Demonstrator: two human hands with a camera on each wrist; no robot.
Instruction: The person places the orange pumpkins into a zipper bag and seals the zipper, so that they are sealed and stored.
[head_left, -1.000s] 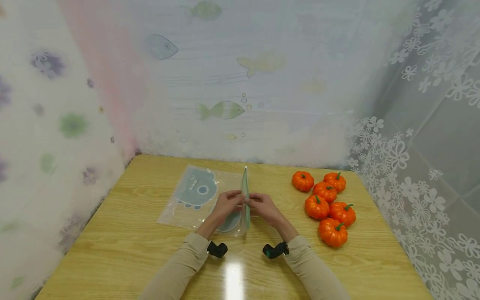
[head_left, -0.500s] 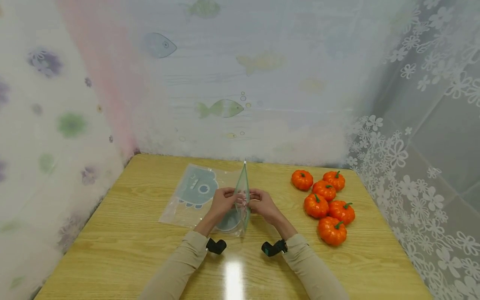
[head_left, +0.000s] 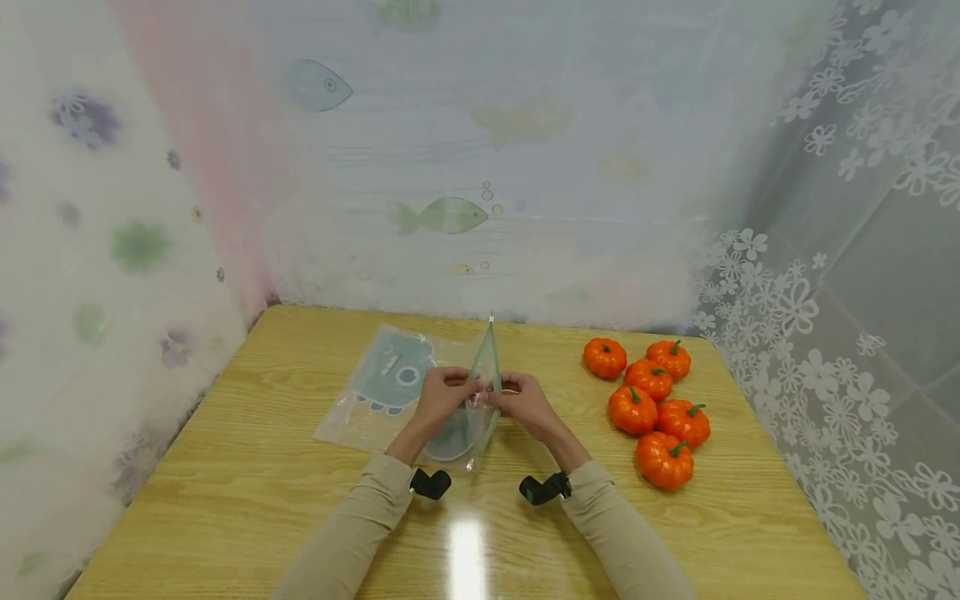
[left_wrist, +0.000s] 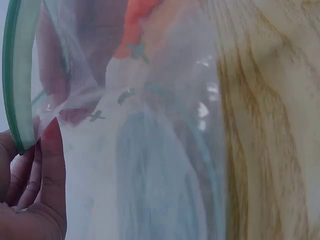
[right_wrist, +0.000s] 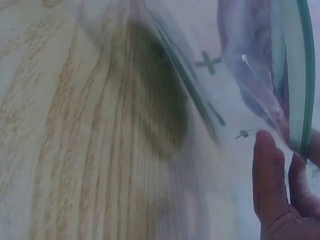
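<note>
A clear plastic zip bag [head_left: 393, 375] with a blue cartoon print lies on the wooden table, its mouth raised at the right. A green strip [head_left: 483, 358] edges this mouth, whose two sides stand apart in a narrow gap. My left hand [head_left: 437, 408] pinches the near-left side of the mouth. On the opposite side my right hand [head_left: 531, 408] pinches the other edge between thumb and fingers. In the left wrist view, the left fingers [left_wrist: 52, 165] hold the green strip [left_wrist: 12, 75]. Fingers of the right hand [right_wrist: 270, 175] grip the bag's edge in the right wrist view.
Several orange toy pumpkins [head_left: 632, 410] with green stems are grouped on the right of the table [head_left: 247, 500]. Patterned curtains [head_left: 420, 275] hang behind and along both sides. A black wrist camera [head_left: 431, 484] sits on each wrist.
The bag's mouth was nearly flat, its edges together. Both hands have spread its two sides a little apart. The pumpkins have stayed in place.
</note>
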